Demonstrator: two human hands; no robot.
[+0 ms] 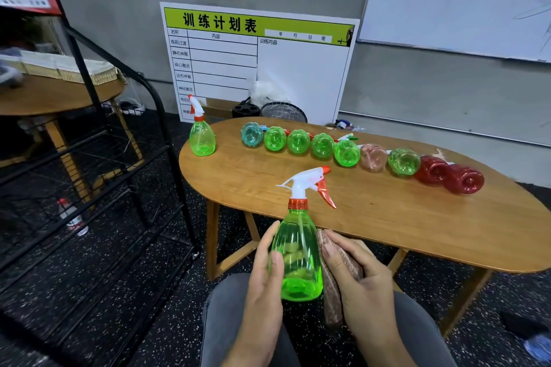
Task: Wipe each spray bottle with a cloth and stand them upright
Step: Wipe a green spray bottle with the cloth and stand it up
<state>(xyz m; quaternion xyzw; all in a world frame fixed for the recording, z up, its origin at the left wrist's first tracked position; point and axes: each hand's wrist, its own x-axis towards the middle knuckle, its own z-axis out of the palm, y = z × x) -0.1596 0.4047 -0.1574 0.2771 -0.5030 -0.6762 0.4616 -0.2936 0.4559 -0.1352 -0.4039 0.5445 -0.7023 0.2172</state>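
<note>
Gripping a green spray bottle (298, 253) upright above my lap, my left hand (264, 286) curls its thumb and fingers round the body, just off the near edge of the tabletop (387, 217). My right hand (362, 280) pinches a folded reddish cloth (332, 286) against the bottle's right side. On the tabletop, another green bottle (202, 137) stands upright at the far left end. Nine bottles (347, 153) lie on their sides in a row along the far edge, bases toward me: one teal, several green, one pink, two red.
</note>
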